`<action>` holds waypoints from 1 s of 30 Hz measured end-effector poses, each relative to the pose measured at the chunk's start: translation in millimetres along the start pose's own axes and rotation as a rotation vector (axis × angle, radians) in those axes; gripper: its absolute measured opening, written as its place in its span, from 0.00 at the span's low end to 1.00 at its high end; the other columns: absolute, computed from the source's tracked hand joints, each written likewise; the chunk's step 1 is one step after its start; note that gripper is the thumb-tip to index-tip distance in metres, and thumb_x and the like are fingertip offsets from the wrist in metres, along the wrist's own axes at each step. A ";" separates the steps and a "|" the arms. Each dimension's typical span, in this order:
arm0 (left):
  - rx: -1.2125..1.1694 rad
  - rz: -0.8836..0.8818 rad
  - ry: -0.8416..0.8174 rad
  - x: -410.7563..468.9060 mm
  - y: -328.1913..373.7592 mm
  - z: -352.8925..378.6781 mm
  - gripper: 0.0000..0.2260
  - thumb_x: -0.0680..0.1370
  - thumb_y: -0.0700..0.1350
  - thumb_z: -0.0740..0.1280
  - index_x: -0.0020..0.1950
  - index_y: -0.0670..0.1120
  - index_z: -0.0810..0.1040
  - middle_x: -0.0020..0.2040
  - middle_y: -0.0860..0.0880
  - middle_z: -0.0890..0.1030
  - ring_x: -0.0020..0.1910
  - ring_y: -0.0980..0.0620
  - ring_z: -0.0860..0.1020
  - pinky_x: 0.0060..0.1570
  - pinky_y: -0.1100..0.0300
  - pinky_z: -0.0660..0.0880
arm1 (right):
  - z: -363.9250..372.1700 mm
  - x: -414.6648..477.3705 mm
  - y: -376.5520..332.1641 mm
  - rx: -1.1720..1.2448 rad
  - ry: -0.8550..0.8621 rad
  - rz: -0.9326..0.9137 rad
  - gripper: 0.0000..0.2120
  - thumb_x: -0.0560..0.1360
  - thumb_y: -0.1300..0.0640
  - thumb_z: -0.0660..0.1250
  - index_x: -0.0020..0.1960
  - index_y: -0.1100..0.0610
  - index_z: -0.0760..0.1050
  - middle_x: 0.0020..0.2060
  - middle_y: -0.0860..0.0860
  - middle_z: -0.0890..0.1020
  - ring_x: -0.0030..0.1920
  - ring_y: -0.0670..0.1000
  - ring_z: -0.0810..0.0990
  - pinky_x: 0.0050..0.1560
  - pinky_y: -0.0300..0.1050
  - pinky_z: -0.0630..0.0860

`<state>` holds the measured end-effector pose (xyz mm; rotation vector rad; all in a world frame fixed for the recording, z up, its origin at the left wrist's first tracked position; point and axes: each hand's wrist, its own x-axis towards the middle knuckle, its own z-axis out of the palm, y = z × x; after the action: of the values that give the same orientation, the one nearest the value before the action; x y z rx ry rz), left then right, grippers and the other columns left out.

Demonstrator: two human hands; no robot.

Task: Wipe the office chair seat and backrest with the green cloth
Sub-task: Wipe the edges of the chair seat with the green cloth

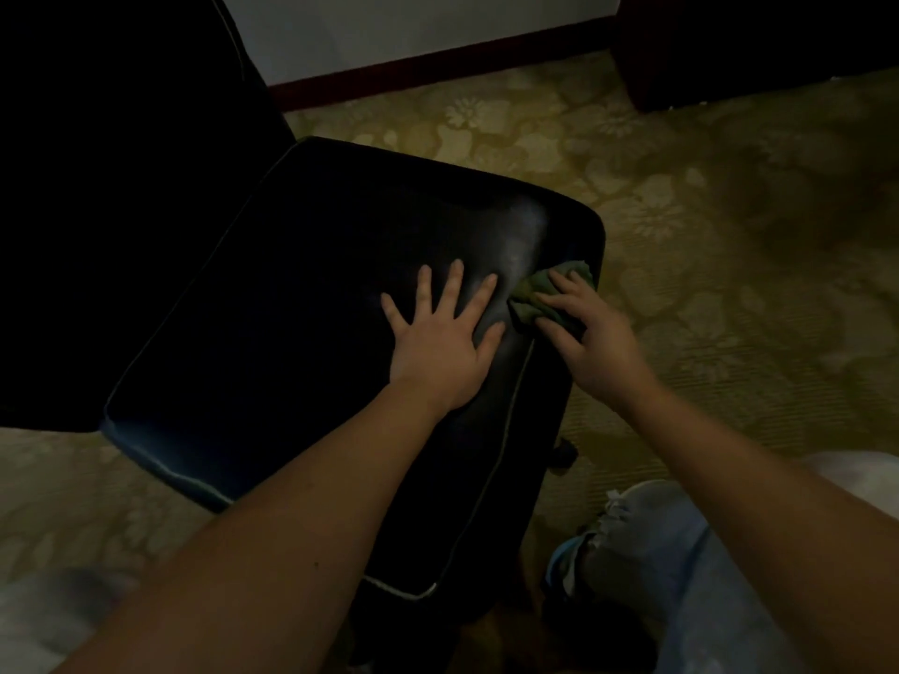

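- Clenched over a bunched green cloth [545,296], the right hand [591,340] presses the wad onto the right edge of the black office chair seat [292,308], fingers curled around the fabric.
- Flat and released, the left hand [440,338] lies palm-down on the seat just beside the cloth, fingers spread, gripping nothing; it appears to steady the chair.
- Piping runs along the seat's right seam, and the cloth sits at the far end of that line, with part of it hanging past the seat's rim.
- Rising at the seat's far-left side, the dark backrest [121,138] stands well apart from the cloth and from both hands.
- Patterned carpet [729,211] spreads beyond the seat's right edge; a light-blue trouser leg with a frayed hem [647,552] shows near the seat's front right corner.
- Dim light makes it impossible to tell which parts of the seat have been cleaned; a faint sheen shows on the seat just beyond the two hands.
- By judgement, work is on the seat stage, at its right margin: the wide left portion of the seat may remain, and the whole backrest looks yet to be wiped.
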<state>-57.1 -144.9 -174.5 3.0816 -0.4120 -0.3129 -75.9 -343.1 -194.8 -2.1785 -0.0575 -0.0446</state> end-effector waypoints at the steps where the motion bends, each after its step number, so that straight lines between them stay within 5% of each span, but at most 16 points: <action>1: 0.003 -0.001 -0.007 0.3 -0.1 -0.6 0.27 0.83 0.65 0.42 0.80 0.63 0.37 0.83 0.51 0.38 0.81 0.41 0.38 0.72 0.27 0.41 | 0.7 -1.9 0.7 -0.005 -0.008 -0.016 0.17 0.77 0.59 0.70 0.65 0.57 0.77 0.72 0.52 0.71 0.74 0.47 0.61 0.74 0.42 0.56; 12: 0.075 0.206 -0.006 -41.4 -40.2 -10.9 0.29 0.80 0.69 0.42 0.81 0.65 0.42 0.83 0.51 0.40 0.81 0.45 0.36 0.74 0.32 0.35 | 1.8 15.2 4.1 -0.040 0.068 -0.021 0.16 0.78 0.57 0.69 0.65 0.56 0.78 0.71 0.54 0.73 0.74 0.57 0.65 0.75 0.48 0.58; 19: 0.001 0.164 -0.026 -50.0 -37.4 0.9 0.30 0.79 0.71 0.43 0.80 0.66 0.41 0.83 0.53 0.40 0.81 0.46 0.37 0.75 0.32 0.36 | 5.4 20.9 -3.4 -0.003 0.080 0.060 0.15 0.79 0.56 0.67 0.64 0.57 0.79 0.72 0.56 0.70 0.73 0.53 0.67 0.71 0.40 0.59; 25: 0.017 0.139 -0.008 -48.1 -33.9 3.3 0.30 0.79 0.71 0.43 0.79 0.67 0.39 0.83 0.53 0.39 0.81 0.46 0.37 0.75 0.32 0.37 | 6.2 14.2 -5.7 -0.017 0.058 -0.001 0.15 0.76 0.58 0.71 0.62 0.57 0.80 0.68 0.54 0.75 0.70 0.51 0.71 0.71 0.41 0.63; 30: 0.039 0.141 -0.010 -47.9 -33.6 4.0 0.30 0.79 0.70 0.42 0.79 0.66 0.38 0.83 0.52 0.38 0.81 0.45 0.36 0.75 0.31 0.37 | 7.0 18.0 -9.0 -0.003 0.080 -0.022 0.22 0.76 0.60 0.70 0.70 0.59 0.73 0.66 0.55 0.77 0.67 0.51 0.73 0.71 0.45 0.67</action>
<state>-94.6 -99.9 -170.6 3.0686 -0.6387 -0.3201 -58.4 -331.8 -190.5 -2.1766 -0.0353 -0.1444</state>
